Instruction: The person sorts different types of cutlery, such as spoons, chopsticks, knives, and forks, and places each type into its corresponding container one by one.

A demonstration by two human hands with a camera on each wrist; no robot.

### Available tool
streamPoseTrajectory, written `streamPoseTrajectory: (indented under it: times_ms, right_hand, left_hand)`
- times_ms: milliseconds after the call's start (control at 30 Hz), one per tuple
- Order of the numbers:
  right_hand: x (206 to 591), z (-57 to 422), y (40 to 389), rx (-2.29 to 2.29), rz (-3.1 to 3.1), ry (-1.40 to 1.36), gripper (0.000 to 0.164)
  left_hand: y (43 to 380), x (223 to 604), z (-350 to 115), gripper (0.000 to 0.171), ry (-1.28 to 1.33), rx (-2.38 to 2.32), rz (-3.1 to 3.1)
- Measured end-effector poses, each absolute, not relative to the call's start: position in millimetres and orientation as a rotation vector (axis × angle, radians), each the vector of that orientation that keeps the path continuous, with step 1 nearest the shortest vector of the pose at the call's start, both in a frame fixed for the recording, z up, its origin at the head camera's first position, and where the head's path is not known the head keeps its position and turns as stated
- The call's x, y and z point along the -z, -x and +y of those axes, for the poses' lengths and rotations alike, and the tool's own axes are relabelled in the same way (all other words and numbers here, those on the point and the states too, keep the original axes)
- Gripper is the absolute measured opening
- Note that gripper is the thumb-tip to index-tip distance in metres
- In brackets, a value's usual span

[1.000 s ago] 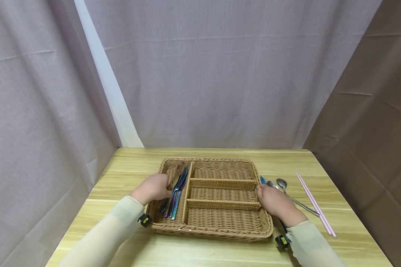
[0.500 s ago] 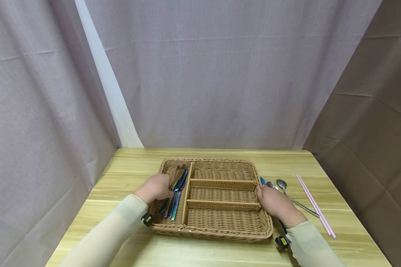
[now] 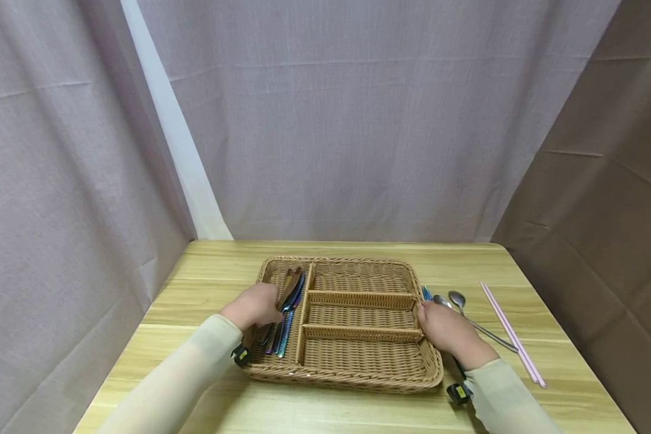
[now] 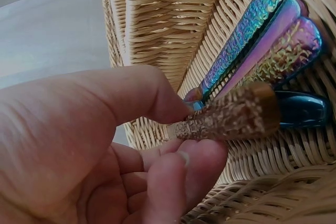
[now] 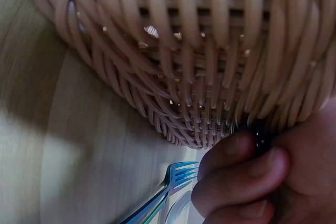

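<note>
A wicker cutlery basket [image 3: 358,381] with several compartments stands on the table. My left hand [image 3: 254,304] is in its left compartment and pinches the textured handle of a copper-coloured knife [image 4: 236,116] between thumb and fingers. The knife's blade [image 3: 291,286] points to the back of the compartment. Beside it lie several iridescent blue and purple pieces of cutlery [image 4: 249,40], handles toward the front. My right hand [image 3: 447,331] grips the basket's right side, fingers curled at the wicker wall [image 5: 184,66] in the right wrist view.
Right of the basket on the table [image 3: 342,410] lie a blue fork [image 3: 427,293], partly hidden, and silver spoons [image 3: 458,298]. Two pink chopsticks [image 3: 512,333] lie farther right. Grey curtains [image 3: 358,150] surround the back and sides.
My left hand has shifted slightly right and the copper-coloured knife has moved a little toward the other cutlery. The right hand and basket have stayed in place.
</note>
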State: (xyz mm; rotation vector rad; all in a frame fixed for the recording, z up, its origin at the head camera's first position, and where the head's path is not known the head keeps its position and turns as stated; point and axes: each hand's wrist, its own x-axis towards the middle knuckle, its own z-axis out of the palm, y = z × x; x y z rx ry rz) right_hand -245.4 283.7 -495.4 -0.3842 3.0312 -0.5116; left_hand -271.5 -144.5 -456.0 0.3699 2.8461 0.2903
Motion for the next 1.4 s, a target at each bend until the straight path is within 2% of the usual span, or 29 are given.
streamPoseTrajectory:
  times_ms: [933, 1200, 1400]
  right_hand:
    - [492.9, 282.5, 242.9, 0.527, 3.021, 0.382, 0.045]
    - [493.8, 281.8, 242.9, 0.523, 3.028, 0.386, 0.044]
    - [492.7, 282.2, 243.1, 0.526, 3.027, 0.386, 0.04]
  left_hand:
    - [275.8, 462.0, -144.4, 0.032, -0.36, -0.34, 2.823]
    - [273.8, 458.9, -145.5, 0.039, -0.372, -0.368, 2.83]
    - [274.6, 455.6, -148.7, 0.051, -0.409, -0.386, 2.888]
